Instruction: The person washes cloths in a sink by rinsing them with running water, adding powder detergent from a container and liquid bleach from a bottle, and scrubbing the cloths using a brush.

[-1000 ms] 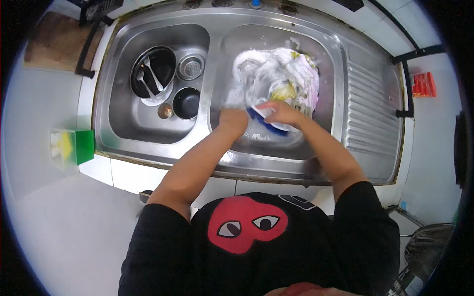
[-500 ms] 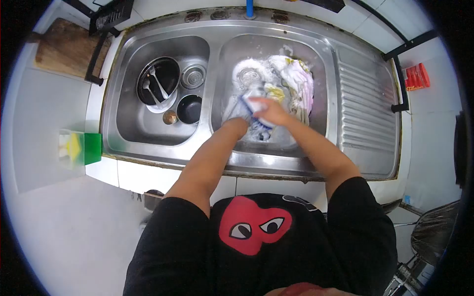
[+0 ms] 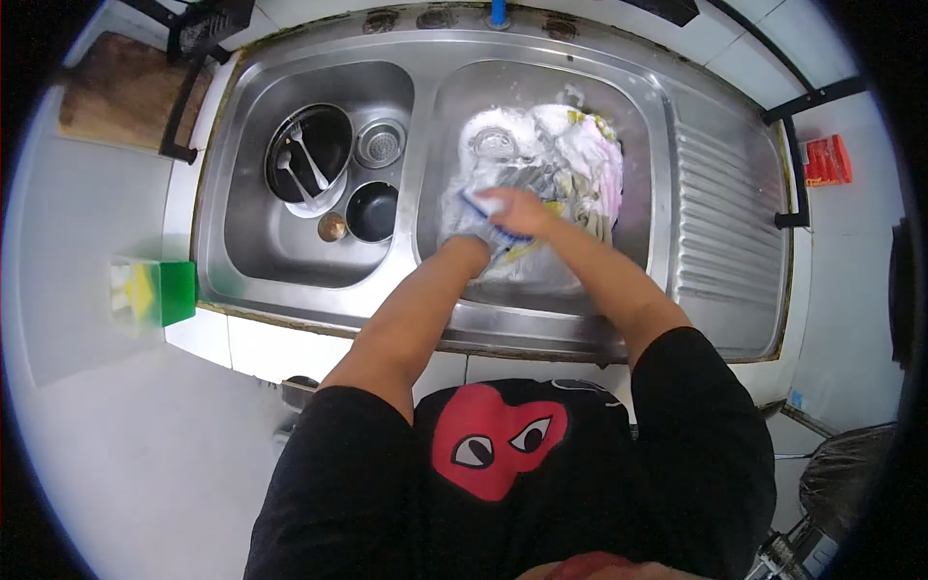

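Observation:
In the right basin of the steel sink, my right hand point(image 3: 522, 213) is closed on a white and blue scrub brush point(image 3: 474, 201), bristles down against soapy cloths. My left hand point(image 3: 470, 253) presses into the wet fabric just to the left of the brush; its fingers are hidden. Beneath and beyond the hands lies a greyish cloth point(image 3: 530, 180). A pinkish-white cloth point(image 3: 607, 174) with yellow-green marks is bunched along the basin's right side. White suds cover much of the pile and surround the drain point(image 3: 494, 143).
The left basin holds a black pan point(image 3: 333, 130) with a fork and spoon in it, on a white bowl, plus a small dark pot point(image 3: 372, 213) and a round brownish item point(image 3: 332, 227). A ribbed drainboard point(image 3: 730, 213) lies right. A green-and-yellow sponge holder point(image 3: 174, 292) hangs left.
The brush and my right hand have shifted slightly on the cloth. More of the grey cloth now shows beyond them. My left hand stays pressed in nearly the same spot.

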Demonstrator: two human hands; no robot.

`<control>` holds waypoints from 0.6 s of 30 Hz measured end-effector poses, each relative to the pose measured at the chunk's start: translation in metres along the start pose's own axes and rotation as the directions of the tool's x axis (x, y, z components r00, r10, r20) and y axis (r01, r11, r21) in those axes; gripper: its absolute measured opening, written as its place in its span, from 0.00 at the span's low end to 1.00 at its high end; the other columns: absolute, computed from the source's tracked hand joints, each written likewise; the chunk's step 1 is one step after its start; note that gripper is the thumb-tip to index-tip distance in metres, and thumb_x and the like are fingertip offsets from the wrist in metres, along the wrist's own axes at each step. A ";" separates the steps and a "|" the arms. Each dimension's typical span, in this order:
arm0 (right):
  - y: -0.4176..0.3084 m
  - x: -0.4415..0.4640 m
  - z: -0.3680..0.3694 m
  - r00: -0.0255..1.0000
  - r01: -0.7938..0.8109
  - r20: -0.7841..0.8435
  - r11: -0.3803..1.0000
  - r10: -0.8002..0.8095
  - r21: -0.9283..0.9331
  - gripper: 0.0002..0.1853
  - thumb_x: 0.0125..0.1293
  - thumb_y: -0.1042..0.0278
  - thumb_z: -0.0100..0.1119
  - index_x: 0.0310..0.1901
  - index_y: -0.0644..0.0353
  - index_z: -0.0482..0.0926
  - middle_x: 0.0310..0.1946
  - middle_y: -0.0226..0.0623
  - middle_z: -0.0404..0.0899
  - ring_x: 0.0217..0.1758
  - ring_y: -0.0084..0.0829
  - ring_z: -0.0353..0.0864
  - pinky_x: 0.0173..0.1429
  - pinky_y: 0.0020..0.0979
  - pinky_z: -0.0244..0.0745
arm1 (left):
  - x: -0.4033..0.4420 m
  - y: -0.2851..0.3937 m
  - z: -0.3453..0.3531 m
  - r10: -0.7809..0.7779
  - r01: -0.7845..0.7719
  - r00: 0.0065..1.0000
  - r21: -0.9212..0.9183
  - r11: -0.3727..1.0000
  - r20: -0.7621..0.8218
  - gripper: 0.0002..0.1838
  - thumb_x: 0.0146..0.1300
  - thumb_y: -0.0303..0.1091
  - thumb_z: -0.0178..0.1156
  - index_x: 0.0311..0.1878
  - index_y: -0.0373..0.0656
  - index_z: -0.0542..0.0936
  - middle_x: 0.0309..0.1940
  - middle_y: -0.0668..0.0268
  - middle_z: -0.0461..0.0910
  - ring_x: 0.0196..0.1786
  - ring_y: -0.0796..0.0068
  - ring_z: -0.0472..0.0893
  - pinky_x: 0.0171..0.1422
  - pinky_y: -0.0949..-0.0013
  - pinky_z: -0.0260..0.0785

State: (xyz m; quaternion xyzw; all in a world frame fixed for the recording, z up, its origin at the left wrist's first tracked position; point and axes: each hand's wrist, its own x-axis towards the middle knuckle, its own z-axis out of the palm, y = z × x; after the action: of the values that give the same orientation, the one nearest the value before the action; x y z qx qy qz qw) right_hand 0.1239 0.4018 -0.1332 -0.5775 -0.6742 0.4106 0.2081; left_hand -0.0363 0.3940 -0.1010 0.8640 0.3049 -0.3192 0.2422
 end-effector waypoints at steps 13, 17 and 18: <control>0.023 -0.042 -0.072 0.910 -0.180 -0.382 0.983 0.159 -0.021 0.26 0.47 0.65 0.65 0.52 0.46 0.75 0.40 0.45 0.79 0.42 0.39 0.79 0.49 0.32 0.72 | 0.014 -0.007 -0.012 0.101 -0.117 0.751 0.019 0.993 -0.652 0.17 0.54 0.37 0.57 0.48 0.45 0.75 0.39 0.59 0.78 0.48 0.59 0.77 0.50 0.60 0.69; 0.000 -0.047 -0.080 0.881 -0.367 -0.311 0.930 0.356 0.025 0.27 0.47 0.68 0.65 0.53 0.45 0.74 0.41 0.46 0.79 0.43 0.38 0.79 0.50 0.33 0.71 | 0.022 0.000 -0.002 -0.145 0.122 0.929 -0.086 0.989 -0.341 0.16 0.59 0.33 0.47 0.47 0.40 0.76 0.41 0.57 0.78 0.49 0.60 0.77 0.51 0.59 0.70; -0.008 -0.046 -0.071 0.874 -0.351 -0.312 0.928 0.373 0.128 0.28 0.47 0.68 0.64 0.54 0.44 0.74 0.39 0.46 0.79 0.43 0.37 0.79 0.50 0.33 0.72 | 0.004 0.008 -0.013 -0.141 0.136 0.965 -0.038 0.990 -0.222 0.15 0.60 0.33 0.46 0.46 0.40 0.78 0.42 0.56 0.78 0.49 0.60 0.78 0.50 0.59 0.70</control>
State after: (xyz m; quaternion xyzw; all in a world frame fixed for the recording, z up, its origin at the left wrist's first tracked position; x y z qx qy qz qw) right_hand 0.1838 0.3800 -0.0768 -0.7467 -0.4954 0.3620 0.2568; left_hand -0.0234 0.3977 -0.0933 0.8683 0.3935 -0.2323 0.1930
